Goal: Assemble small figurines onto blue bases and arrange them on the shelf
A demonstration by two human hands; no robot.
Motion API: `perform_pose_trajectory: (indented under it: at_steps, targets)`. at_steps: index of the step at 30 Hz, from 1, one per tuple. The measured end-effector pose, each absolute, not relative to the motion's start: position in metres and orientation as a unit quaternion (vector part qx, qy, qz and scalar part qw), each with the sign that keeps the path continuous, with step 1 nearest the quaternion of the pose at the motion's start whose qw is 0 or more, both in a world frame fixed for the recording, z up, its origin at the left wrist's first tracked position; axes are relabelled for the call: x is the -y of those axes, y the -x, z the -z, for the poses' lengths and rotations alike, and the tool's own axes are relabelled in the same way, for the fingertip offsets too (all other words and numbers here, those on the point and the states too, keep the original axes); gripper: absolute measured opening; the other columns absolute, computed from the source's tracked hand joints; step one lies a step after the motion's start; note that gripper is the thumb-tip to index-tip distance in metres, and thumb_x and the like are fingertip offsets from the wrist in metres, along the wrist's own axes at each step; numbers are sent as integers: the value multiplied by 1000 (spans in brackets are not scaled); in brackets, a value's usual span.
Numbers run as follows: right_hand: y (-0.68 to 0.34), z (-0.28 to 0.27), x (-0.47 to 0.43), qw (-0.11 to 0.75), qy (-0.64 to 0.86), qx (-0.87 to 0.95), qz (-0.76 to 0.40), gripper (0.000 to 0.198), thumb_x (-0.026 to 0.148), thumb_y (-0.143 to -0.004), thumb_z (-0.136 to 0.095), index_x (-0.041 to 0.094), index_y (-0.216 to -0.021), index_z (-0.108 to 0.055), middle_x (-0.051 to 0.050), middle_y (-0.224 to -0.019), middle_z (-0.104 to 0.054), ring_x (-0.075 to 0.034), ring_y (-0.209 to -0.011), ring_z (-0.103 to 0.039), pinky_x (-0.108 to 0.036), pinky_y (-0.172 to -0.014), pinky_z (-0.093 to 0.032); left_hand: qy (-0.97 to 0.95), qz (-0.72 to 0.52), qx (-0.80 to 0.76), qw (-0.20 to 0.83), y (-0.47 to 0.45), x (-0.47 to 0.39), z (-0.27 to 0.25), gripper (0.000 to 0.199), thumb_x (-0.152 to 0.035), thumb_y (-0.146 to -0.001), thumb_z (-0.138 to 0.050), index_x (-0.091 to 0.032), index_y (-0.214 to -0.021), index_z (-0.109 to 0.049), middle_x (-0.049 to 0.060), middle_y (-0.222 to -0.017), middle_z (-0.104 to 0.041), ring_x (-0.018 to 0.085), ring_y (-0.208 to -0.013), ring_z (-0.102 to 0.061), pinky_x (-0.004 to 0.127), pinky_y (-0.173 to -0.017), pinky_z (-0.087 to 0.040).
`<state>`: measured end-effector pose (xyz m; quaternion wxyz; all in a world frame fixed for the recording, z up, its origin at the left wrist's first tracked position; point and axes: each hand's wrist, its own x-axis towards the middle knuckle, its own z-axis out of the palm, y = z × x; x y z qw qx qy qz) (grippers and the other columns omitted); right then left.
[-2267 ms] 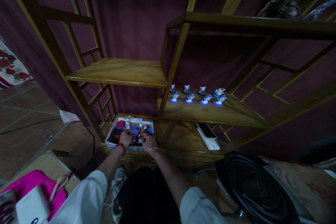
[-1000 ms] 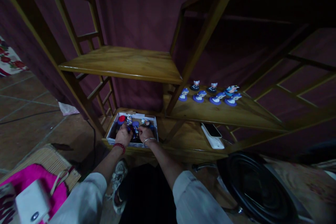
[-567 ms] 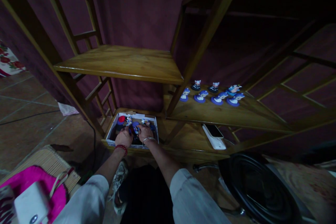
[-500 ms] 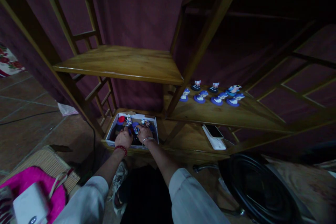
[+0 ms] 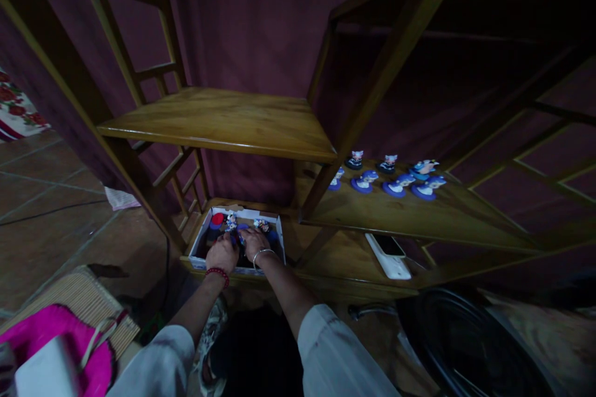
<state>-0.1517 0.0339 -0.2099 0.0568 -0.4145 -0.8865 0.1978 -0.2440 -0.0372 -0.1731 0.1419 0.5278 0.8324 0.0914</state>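
Note:
Both hands are inside a shallow white cardboard box (image 5: 201,239) on the lowest shelf. My left hand (image 5: 222,254), with a red bead bracelet at its wrist, has its fingers curled at a small blue-purple figurine (image 5: 241,231). My right hand (image 5: 254,242), wearing a silver bangle, closes on the same figurine from the other side; the fingers hide most of it. Behind them in the box lie a blue-and-white figurine (image 5: 231,221), another small figurine (image 5: 262,225) and a round red piece (image 5: 217,219).
Several figurines (image 5: 399,185) stand in two rows on the right-hand shelf (image 5: 372,214). Below them, a phone (image 5: 390,245) lies on a white device (image 5: 388,262). An upper wooden shelf (image 5: 218,121) overhangs the box. A black round-seated stool (image 5: 465,335) stands at right.
My hands have come closer together over the figurine in the box, and my right hand has moved left towards my left. The view has shifted slightly.

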Motion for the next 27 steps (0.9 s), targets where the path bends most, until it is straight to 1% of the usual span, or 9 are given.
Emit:
perform_pose_trajectory:
  at_steps: [3, 8, 10, 13, 17, 21, 27]
  targets:
    - [152, 206, -36, 74, 419, 885, -188, 44, 15, -74, -48, 20, -117, -51, -6, -115, -55, -17, -109, -43, -27, -97, -24, -527, -94, -833, 141, 244, 36, 174, 34, -29, -78, -39, -13, -108, -47, 16, -96, -59, 24, -82, -61, 32, -68, -42]
    - [151, 202, -35, 66, 458, 867, -184, 36, 24, -71, -54, 19, -106, -59, -8, -104, -54, -20, -100, -46, -28, -90, -31, -526, -93, -835, 134, 245, 35, 177, 34, -30, -79, -38, -12, -106, -47, 16, -97, -58, 25, -84, -60, 34, -68, -42]
    - [151, 202, -34, 63, 470, 857, -201, 34, 23, -70, -55, 19, -104, -59, -8, -106, -52, -19, -96, -48, -27, -87, -34, -526, -91, -835, 133, 245, 35, 179, 34, -31, -79, -38, -12, -106, -47, 16, -96, -58, 25, -84, -60, 34, -68, -42]
    - [152, 202, -31, 78, 476, 847, -223, 36, 19, -68, -57, 21, -104, -57, -6, -109, -50, -17, -96, -48, -26, -84, -35, -526, -90, -835, 131, 246, 35, 181, 35, -32, -79, -38, -12, -107, -47, 16, -96, -59, 24, -84, -60, 33, -68, -42]
    - [151, 203, -27, 89, 478, 840, -238, 34, 16, -68, -56, 21, -101, -55, -5, -104, -55, -17, -93, -51, -27, -81, -37, -528, -89, -835, 128, 246, 36, 182, 35, -32, -79, -37, -12, -106, -47, 15, -93, -60, 25, -81, -61, 33, -65, -43]
    - [149, 203, -27, 112, 489, 826, -257, 36, 15, -66, -59, 21, -101, -54, -3, -100, -59, -16, -94, -52, -24, -81, -38, -527, -88, -835, 128, 246, 38, 181, 34, -31, -79, -37, -12, -106, -48, 15, -95, -60, 25, -82, -61, 32, -65, -43]
    - [137, 195, -26, 126, 527, 790, -286, 25, 20, -70, -59, 22, -95, -60, -2, -97, -62, -15, -90, -55, -22, -80, -39, -525, -92, -835, 136, 246, 40, 181, 35, -32, -79, -37, -13, -107, -47, 16, -98, -59, 25, -84, -60, 33, -68, -43]
